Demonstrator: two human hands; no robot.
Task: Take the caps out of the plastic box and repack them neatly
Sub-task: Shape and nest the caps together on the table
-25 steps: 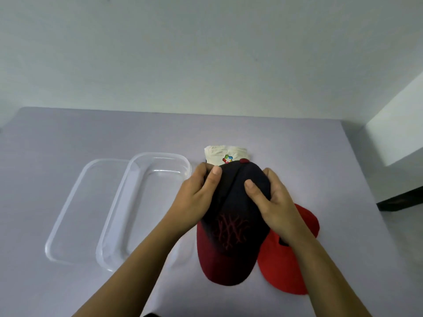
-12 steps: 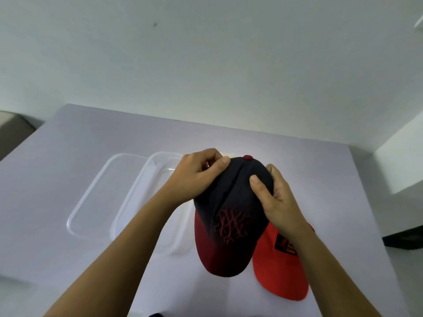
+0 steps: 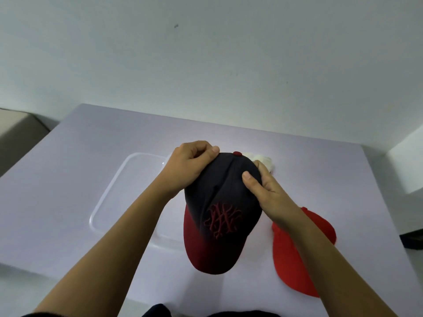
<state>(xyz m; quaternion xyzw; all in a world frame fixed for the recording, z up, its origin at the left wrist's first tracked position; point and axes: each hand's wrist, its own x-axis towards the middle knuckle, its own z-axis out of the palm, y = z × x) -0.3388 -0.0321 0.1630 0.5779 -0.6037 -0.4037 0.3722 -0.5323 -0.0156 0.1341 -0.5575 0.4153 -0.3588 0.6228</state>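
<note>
A dark navy cap (image 3: 219,216) with a dark red brim and red embroidery hangs above the table, brim toward me. My left hand (image 3: 191,167) grips its crown from the left and my right hand (image 3: 266,191) grips it from the right. A red cap (image 3: 290,255) lies on the table under my right forearm. A white cap (image 3: 265,160) peeks out behind the navy crown. The clear plastic box (image 3: 119,191) lies on the table to the left, partly hidden by my left arm; nothing shows inside it.
The lavender table (image 3: 68,179) ends at a near edge close to my body. A white wall rises behind it. A white block (image 3: 407,165) stands past the right edge, and a beige surface (image 3: 16,131) sits off the left edge.
Both hands have lifted the navy cap off the table and toward me. The view has tilted up and to the right, so the white cap is now mostly hidden behind the navy crown.
</note>
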